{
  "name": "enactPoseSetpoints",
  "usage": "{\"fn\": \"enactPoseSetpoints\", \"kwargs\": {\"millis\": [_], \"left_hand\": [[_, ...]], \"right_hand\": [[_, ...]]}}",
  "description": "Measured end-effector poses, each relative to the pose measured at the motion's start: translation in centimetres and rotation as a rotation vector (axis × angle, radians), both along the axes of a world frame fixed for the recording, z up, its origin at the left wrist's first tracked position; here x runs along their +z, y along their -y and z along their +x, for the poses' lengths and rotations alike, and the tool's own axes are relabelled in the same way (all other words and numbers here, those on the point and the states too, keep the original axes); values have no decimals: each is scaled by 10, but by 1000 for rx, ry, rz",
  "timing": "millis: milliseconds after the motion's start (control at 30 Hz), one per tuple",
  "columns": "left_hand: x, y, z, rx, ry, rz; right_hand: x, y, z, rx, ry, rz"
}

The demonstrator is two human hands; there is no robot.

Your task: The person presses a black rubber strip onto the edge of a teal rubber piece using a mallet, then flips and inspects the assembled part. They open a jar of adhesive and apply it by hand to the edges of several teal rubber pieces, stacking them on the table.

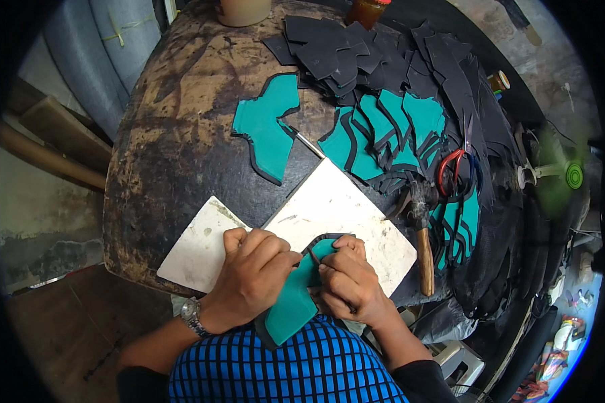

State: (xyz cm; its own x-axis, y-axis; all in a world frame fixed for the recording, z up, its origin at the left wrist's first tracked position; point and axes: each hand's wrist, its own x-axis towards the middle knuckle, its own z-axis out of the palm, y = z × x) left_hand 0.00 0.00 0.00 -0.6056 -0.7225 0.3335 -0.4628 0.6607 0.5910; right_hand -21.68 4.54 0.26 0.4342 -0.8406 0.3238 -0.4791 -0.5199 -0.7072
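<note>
Both my hands grip one teal piece (290,305) with a black edge, held over the near edge of a white slab (343,211). My left hand (252,275) clasps it from the left, fingers curled over the top. My right hand (346,282) pinches its upper right edge, where a thin dark tool seems to lie between the fingers. The piece's lower end hangs toward my blue checked shirt.
A second white slab (198,248) lies at left. More teal pieces (269,127) and a pile of black pieces (383,60) cover the worn dark table (175,134). A wooden-handled hammer (423,252) and red-handled scissors (454,168) lie to the right. A jar (366,12) stands at the back.
</note>
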Motion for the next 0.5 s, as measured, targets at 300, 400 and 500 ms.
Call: {"fn": "enactPoseSetpoints", "kwargs": {"millis": [300,400,500], "left_hand": [[-5,1,3,-69,21,-112],[-6,-2,2,-71,35,-160],[-5,-2,2,-69,34,-218]], "right_hand": [[-1,3,1,-20,107,43],[0,4,1,-3,95,44],[1,5,1,19,61,16]]}}
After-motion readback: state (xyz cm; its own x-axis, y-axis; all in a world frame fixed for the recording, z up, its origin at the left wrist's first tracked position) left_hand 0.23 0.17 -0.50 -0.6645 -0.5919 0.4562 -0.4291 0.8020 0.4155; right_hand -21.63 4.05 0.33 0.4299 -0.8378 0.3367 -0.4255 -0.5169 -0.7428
